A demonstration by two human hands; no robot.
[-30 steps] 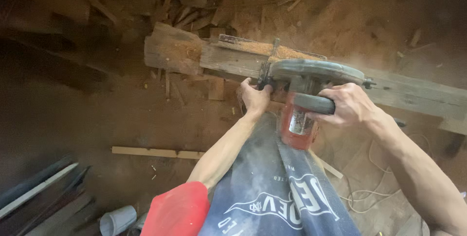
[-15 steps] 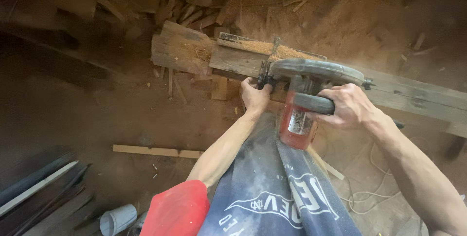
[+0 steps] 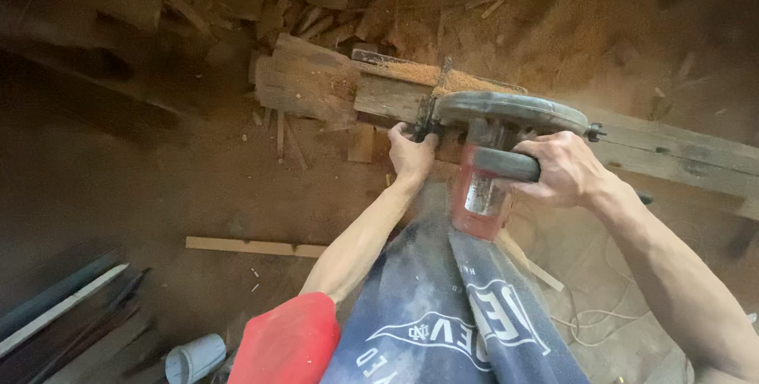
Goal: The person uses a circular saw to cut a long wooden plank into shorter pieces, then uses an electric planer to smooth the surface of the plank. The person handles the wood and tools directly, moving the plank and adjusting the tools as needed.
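A red circular saw (image 3: 482,194) with a dark grey blade guard (image 3: 510,111) rests on a long weathered wooden plank (image 3: 680,151). My right hand (image 3: 561,169) is closed around the saw's black top handle. My left hand (image 3: 411,151) grips the front of the saw's base at the plank's near edge. Fine sawdust sits on the plank (image 3: 455,79) just beyond the guard, and a haze of dust hangs below the saw. The blade itself is hidden by the guard.
A thick wood block (image 3: 304,83) supports the plank's left end. Offcuts and sawdust cover the dirt floor. A thin wooden strip (image 3: 253,246) lies on the ground, a pale cord (image 3: 589,325) at right, dark boards (image 3: 63,313) and a grey pipe end (image 3: 194,358) at lower left.
Both hands keep their grip on the saw. The view has shifted slightly, and the saw has crept a little leftward along the plank. More dust hangs under the saw.
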